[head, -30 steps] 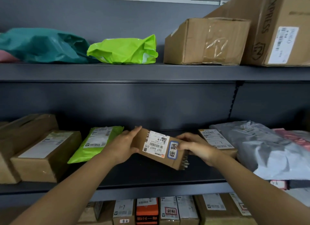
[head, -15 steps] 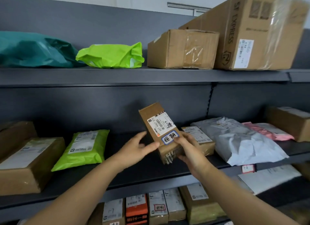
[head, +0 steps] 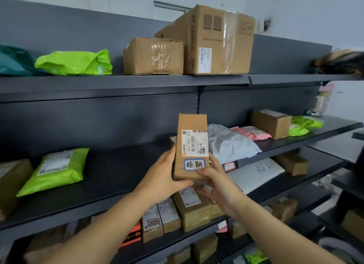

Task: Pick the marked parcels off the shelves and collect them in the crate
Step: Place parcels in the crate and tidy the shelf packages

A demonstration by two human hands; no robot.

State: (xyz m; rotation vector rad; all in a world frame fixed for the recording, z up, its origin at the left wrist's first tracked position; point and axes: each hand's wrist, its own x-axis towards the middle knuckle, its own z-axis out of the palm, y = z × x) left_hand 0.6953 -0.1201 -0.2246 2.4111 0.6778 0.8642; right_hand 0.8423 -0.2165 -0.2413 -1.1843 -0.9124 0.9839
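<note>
**Marked parcel held upright in front of the middle shelf**

A dark grey shelving unit fills most of the view, with a pale wall above and to the right of it. On the top shelf a large carton stands against a smaller carton. To their left lie an upper green mailer and a teal bag.

The middle shelf carries a lower green mailer at the left. At the right are a grey poly bag, a pink mailer and a brown box. The shelf below holds a row of small cartons, among them a red-labelled box.

The marked parcel, a narrow brown carton, is off the shelf board and stands on end between both hands. It bears a white shipping label and, under that, a blue-bordered sticker with handwritten characters.

The left hand grips its lower left side, thumb lying across the bottom front edge and fingers wrapped behind. The right hand holds the lower right corner, thumb pressed just below the sticker and fingers curled underneath.
</note>
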